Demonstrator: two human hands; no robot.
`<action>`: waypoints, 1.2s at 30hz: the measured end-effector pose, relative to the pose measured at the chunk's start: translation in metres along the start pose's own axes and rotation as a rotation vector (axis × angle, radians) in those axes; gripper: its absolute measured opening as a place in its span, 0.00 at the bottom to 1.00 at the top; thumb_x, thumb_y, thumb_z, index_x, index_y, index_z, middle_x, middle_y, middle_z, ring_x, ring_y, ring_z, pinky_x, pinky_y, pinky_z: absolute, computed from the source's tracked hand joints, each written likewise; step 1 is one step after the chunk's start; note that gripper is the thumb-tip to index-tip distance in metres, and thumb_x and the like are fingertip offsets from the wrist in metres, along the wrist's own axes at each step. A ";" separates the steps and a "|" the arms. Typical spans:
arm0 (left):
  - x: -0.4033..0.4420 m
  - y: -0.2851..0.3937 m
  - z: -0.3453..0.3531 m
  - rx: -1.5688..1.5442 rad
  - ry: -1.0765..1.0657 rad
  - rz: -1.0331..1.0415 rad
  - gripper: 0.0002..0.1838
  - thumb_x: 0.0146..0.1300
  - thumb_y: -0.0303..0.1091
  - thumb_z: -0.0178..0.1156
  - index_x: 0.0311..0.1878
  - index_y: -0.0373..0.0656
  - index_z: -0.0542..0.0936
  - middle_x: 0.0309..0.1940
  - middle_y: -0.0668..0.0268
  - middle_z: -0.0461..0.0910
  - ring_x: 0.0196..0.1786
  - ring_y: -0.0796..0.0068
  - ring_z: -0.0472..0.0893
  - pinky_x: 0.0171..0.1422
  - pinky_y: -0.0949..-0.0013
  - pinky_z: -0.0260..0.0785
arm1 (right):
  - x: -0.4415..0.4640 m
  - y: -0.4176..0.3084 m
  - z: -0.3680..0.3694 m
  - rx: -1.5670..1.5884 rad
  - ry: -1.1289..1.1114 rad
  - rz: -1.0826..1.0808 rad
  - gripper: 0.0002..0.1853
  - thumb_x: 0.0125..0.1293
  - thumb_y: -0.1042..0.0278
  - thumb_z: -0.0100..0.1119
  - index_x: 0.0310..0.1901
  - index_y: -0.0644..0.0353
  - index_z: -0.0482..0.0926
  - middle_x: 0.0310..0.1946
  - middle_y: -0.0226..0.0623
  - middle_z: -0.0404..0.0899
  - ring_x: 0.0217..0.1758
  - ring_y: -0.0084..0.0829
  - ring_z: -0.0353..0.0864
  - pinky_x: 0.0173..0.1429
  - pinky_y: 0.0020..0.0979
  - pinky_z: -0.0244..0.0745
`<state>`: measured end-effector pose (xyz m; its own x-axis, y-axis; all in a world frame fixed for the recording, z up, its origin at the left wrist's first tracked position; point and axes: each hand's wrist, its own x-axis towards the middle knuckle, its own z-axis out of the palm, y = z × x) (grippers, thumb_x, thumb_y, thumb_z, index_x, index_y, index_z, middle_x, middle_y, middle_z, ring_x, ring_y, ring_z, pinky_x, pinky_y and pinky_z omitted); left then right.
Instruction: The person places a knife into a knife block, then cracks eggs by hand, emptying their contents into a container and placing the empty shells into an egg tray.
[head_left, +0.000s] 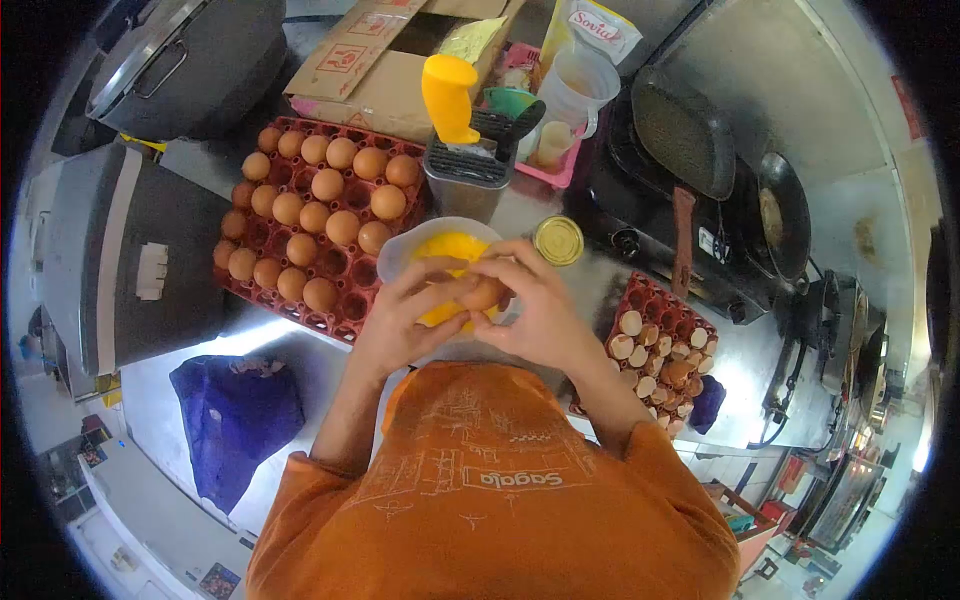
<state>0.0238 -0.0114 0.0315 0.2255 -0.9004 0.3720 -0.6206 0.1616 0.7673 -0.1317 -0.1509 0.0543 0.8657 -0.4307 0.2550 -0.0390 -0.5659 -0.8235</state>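
Over a pale bowl (397, 256) of yellow egg, both of my hands meet around a brown egg (483, 294). My right hand (533, 308) has its fingers curled about the egg. My left hand (408, 312) touches the egg's other side with its fingertips. Whether the shell is cracked cannot be made out. To the left lies a red tray (335, 261) with many whole brown eggs. A second red tray (640, 292), full of empty shells, is at the right. A round golden lid (558, 240) lies just right of the bowl.
A metal container (466, 185) with a yellow-handled tool (451, 98) stands behind the bowl. Black stove (640, 215) with pans at right; grey box (165, 260) at left; purple cloth (238, 420) at lower left. Behind are a cardboard box (385, 85) and a plastic jug (578, 85).
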 end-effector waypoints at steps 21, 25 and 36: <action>0.008 0.006 0.010 -0.108 0.121 -0.310 0.27 0.47 0.24 0.74 0.54 0.32 0.82 0.46 0.54 0.87 0.48 0.66 0.88 0.57 0.64 0.81 | 0.019 -0.006 0.015 0.015 0.052 0.149 0.18 0.50 0.72 0.67 0.45 0.67 0.83 0.39 0.48 0.85 0.39 0.47 0.86 0.48 0.41 0.81; 0.010 0.010 0.005 -0.050 0.063 -0.367 0.27 0.47 0.23 0.73 0.55 0.32 0.82 0.47 0.54 0.87 0.48 0.65 0.88 0.57 0.64 0.82 | 0.019 -0.005 0.015 0.033 0.044 0.192 0.17 0.50 0.74 0.66 0.45 0.67 0.83 0.38 0.47 0.85 0.41 0.48 0.86 0.49 0.41 0.81; 0.008 0.009 -0.013 0.170 -0.140 -0.356 0.22 0.49 0.20 0.69 0.51 0.36 0.81 0.45 0.59 0.84 0.46 0.62 0.87 0.52 0.65 0.82 | 0.014 0.006 0.004 -0.206 -0.133 0.123 0.21 0.50 0.75 0.68 0.49 0.62 0.80 0.52 0.43 0.78 0.52 0.47 0.81 0.57 0.43 0.78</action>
<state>0.0300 -0.0122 0.0486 0.3519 -0.9359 0.0154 -0.6399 -0.2285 0.7337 -0.1174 -0.1575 0.0510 0.9056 -0.4165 0.0798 -0.2363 -0.6519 -0.7205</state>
